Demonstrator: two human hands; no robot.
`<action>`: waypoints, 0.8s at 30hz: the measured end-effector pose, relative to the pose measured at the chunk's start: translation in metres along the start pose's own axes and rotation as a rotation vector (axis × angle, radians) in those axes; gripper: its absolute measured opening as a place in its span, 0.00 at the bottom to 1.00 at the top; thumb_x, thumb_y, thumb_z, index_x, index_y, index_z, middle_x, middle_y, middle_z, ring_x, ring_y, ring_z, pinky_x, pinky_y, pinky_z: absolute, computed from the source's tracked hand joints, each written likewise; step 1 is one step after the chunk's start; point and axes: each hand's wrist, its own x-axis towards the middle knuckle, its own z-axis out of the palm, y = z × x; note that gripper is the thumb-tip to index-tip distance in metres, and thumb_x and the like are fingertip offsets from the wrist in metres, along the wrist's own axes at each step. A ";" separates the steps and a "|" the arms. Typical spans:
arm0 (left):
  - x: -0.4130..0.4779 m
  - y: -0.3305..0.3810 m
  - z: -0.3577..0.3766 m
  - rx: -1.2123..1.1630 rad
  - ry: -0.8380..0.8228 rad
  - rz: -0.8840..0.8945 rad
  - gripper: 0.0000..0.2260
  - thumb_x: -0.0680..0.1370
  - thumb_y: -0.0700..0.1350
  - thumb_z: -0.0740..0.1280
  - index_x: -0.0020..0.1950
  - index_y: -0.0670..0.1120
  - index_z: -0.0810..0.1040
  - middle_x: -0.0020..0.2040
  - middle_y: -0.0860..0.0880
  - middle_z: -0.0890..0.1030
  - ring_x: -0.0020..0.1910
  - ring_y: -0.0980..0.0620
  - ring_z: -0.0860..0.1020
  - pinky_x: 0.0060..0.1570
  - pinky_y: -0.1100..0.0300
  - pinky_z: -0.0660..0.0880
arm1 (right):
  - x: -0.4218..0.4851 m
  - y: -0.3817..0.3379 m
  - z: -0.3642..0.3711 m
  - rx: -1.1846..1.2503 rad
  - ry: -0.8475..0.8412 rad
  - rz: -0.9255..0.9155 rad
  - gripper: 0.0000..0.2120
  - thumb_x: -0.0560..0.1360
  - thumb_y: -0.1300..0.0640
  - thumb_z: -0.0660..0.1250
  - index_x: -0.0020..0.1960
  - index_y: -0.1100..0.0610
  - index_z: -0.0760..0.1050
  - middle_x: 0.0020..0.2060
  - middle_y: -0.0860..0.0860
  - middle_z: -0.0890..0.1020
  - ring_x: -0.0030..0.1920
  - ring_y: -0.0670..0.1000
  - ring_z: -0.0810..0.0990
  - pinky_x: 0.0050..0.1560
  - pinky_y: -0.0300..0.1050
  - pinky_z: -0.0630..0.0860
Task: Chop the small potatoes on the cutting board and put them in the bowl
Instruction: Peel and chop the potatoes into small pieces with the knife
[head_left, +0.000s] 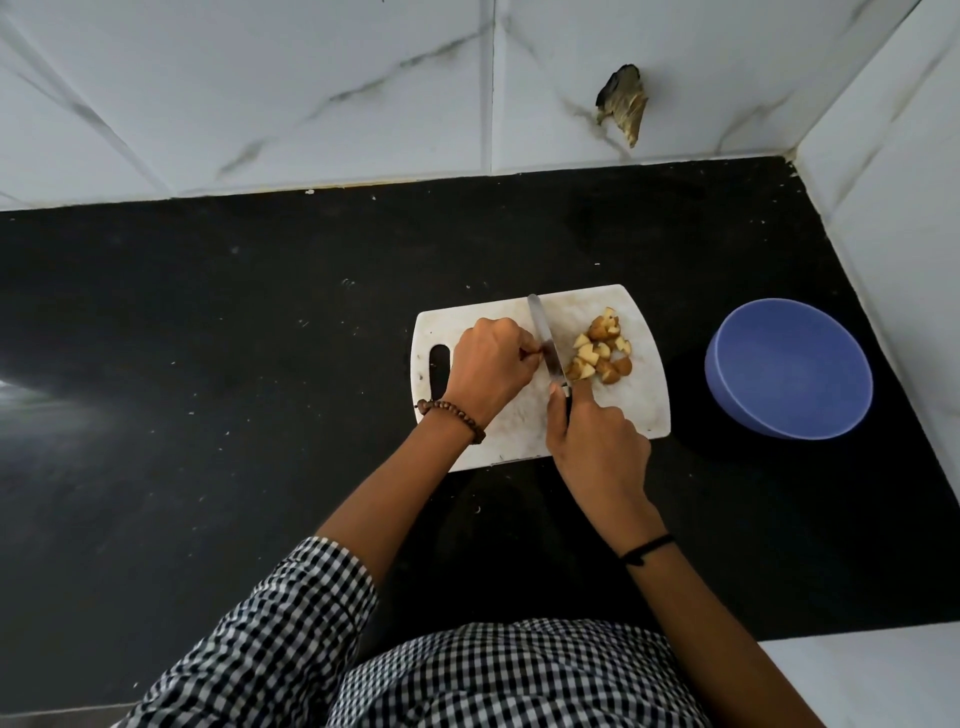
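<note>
A white cutting board (639, 410) lies on the black counter. Several chopped potato pieces (602, 353) are piled on its right half. My right hand (597, 447) grips the dark handle of a knife (545, 338), forefinger stretched along its spine, the blade pointing away across the board. My left hand (491, 369) is curled on the board just left of the blade, fingertips pinching something small against it that is mostly hidden. A blue bowl (789, 369) stands to the right of the board, with nothing visible inside.
The black counter (208, 389) stretches wide to the left of the board. White marble-look tiled walls close the back and right side. A broken hole (623, 104) shows in the back wall. The counter's front edge lies by my checked shirt.
</note>
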 end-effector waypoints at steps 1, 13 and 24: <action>0.000 0.000 0.000 0.001 0.001 0.005 0.07 0.76 0.45 0.69 0.49 0.47 0.86 0.40 0.51 0.85 0.38 0.52 0.80 0.42 0.58 0.78 | 0.000 -0.001 0.000 -0.004 -0.006 -0.003 0.23 0.83 0.41 0.46 0.64 0.54 0.70 0.37 0.52 0.80 0.36 0.53 0.81 0.39 0.52 0.80; 0.004 -0.003 -0.001 0.034 -0.034 0.039 0.07 0.76 0.44 0.69 0.51 0.47 0.85 0.43 0.51 0.85 0.41 0.51 0.81 0.44 0.57 0.78 | 0.014 -0.006 -0.001 -0.033 -0.031 -0.039 0.21 0.84 0.44 0.47 0.63 0.55 0.71 0.43 0.53 0.80 0.44 0.56 0.81 0.41 0.48 0.69; 0.002 -0.005 -0.002 0.072 -0.051 0.065 0.09 0.77 0.43 0.67 0.54 0.47 0.84 0.46 0.50 0.85 0.45 0.49 0.81 0.47 0.52 0.78 | 0.014 -0.004 -0.002 -0.030 -0.070 -0.052 0.20 0.84 0.44 0.47 0.67 0.54 0.68 0.40 0.49 0.74 0.44 0.54 0.81 0.43 0.50 0.71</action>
